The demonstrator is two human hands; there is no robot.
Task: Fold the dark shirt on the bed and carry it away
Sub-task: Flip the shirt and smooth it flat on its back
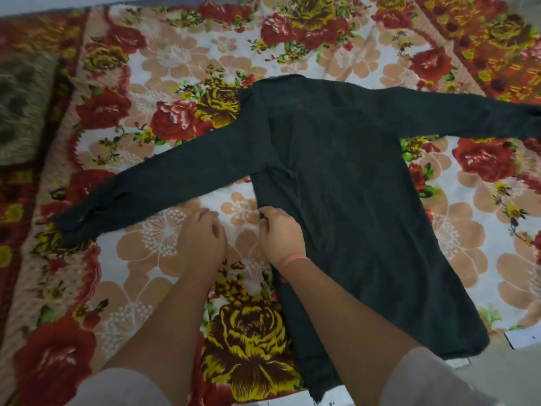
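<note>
Floral blanket (164, 68) under dark shirt (336, 171) — cushion (20, 106) leftward.

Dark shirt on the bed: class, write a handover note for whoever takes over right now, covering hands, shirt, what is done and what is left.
Right hand pinches the dark shirt at its side edge, below the sleeve.
Left hand is curled over the bedspread, beside the shirt, holding nothing.
The shirt lies flat, both sleeves spread out.
Done: laid out. Left: all the folds, then carrying it away.
</note>
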